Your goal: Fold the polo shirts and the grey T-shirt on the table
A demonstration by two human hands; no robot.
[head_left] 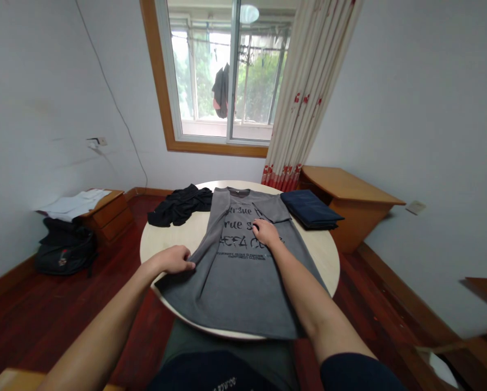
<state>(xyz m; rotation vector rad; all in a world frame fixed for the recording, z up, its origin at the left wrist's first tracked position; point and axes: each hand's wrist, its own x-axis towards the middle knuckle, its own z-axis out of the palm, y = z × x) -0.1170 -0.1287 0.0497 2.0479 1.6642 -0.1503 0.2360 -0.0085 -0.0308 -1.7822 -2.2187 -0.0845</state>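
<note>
A grey T-shirt (239,271) with dark lettering lies spread on a round pale table (178,233), its neck toward the window and its hem hanging over the near edge. My left hand (174,259) is closed on the shirt's left side edge, where the cloth is bunched. My right hand (266,232) rests flat on the printed chest, fingers stretched out, beside the folded-in right sleeve.
A crumpled black garment (180,206) lies at the table's far left. A folded navy garment (311,209) sits at the far right. A wooden desk (349,193) stands right, a low cabinet (105,209) and black bag (66,250) left.
</note>
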